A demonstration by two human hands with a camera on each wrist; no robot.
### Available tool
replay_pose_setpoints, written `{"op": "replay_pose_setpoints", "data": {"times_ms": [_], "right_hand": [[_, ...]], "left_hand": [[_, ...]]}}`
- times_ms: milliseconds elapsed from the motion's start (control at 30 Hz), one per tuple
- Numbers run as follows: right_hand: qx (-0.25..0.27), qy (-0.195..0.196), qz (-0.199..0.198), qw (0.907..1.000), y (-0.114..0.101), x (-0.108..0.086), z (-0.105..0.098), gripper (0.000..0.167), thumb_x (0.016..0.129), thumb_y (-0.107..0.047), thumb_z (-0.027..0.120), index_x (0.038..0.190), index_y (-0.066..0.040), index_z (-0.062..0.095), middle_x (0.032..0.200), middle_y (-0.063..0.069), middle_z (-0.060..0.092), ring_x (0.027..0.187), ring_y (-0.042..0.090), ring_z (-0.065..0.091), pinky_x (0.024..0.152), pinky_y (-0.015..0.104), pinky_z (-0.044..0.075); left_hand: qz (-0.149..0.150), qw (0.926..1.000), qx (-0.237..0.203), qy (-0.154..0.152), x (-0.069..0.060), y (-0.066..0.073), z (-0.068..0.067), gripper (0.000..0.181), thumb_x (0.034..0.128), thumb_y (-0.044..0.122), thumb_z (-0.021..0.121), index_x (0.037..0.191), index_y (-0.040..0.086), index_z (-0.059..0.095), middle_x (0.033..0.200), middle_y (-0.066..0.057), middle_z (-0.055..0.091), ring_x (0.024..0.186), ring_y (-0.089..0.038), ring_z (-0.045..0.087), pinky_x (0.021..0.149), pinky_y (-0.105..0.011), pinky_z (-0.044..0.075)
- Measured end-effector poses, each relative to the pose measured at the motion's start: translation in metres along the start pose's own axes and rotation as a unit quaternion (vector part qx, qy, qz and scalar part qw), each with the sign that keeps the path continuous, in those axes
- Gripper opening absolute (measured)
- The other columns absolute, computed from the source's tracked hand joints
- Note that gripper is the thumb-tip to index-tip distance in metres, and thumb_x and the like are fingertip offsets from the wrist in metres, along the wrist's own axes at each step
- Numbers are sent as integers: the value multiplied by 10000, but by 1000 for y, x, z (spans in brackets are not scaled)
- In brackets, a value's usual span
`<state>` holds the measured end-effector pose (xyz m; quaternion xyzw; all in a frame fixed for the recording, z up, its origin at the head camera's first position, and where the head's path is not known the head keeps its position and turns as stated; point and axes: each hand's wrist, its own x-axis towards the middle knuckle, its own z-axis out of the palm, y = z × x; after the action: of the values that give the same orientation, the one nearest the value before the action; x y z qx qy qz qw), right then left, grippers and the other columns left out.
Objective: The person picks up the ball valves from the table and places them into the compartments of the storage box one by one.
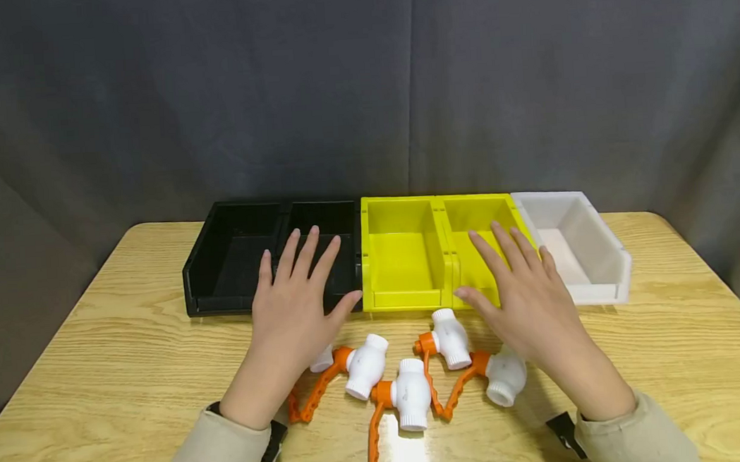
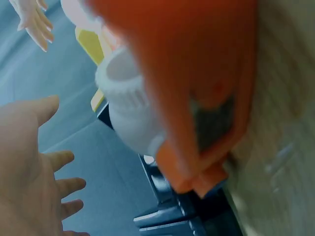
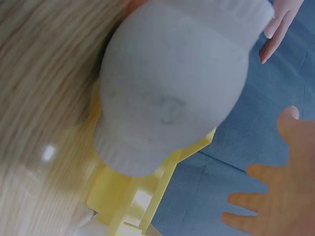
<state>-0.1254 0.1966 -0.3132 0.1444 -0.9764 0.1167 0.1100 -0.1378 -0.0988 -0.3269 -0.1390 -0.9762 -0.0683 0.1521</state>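
Both hands hover with fingers spread and hold nothing. My left hand (image 1: pixel 295 306) is above the table in front of the black bins, partly covering a white ball valve (image 1: pixel 321 360) with an orange handle. My right hand (image 1: pixel 523 296) is in front of the right yellow bin, its wrist side overlapping another ball valve (image 1: pixel 506 376). Between the arms lie more white valves with orange lever handles: one valve (image 1: pixel 367 367) near the left hand, one valve (image 1: pixel 412 395) at the front middle, one valve (image 1: pixel 451 339) behind it. In the left wrist view an orange handle (image 2: pixel 182 64) looms close; in the right wrist view, a white valve body (image 3: pixel 172 78).
A row of open bins stands along the table's back: two black bins (image 1: pixel 218 305), two yellow bins (image 1: pixel 406 301) and a white bin (image 1: pixel 603 293) at the right end. A grey curtain (image 1: pixel 361 83) hangs behind. The wooden table (image 1: pixel 100 389) extends to both sides.
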Motion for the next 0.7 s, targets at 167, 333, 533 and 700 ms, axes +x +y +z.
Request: {"op": "replay_pose_setpoints", "data": {"times_ms": [167,333,533,700], "right_hand": [[208,153,-5,9997,-3,1,-1,765,982,-546,520,1592,-202,211,1625,158,177,1443,435,216,1112,660,197],[274,189,5,9994,-6,1,-2,767,972,-540,545,1587,-203,233,1615,151,215,1420,433,272,1103,637,247],[302,75,89,9995,-8,0,-4,753,980,-574,498,1584,-204,244,1610,162,229,1407,445,296,1095,638,261],[288,71,89,9995,-8,-1,-3,748,984,-593,468,1579,-189,262,1591,188,264,1385,463,326,1079,647,280]], "left_hand": [[-66,9998,-207,-12,1,-8,-6,748,945,550,585,1572,267,293,1640,-77,170,1510,-296,75,1173,-600,87],[-290,9992,-257,-124,3,-19,-14,723,962,533,566,1573,256,294,1638,-90,180,1504,-315,105,1167,-607,113],[-673,9972,-297,-131,4,-37,-24,705,974,480,571,1566,195,314,1613,-145,238,1481,-360,173,1150,-627,157],[-884,9952,-394,-166,4,-48,-30,663,976,434,584,1537,150,374,1586,-169,292,1462,-380,216,1131,-640,190]]}}
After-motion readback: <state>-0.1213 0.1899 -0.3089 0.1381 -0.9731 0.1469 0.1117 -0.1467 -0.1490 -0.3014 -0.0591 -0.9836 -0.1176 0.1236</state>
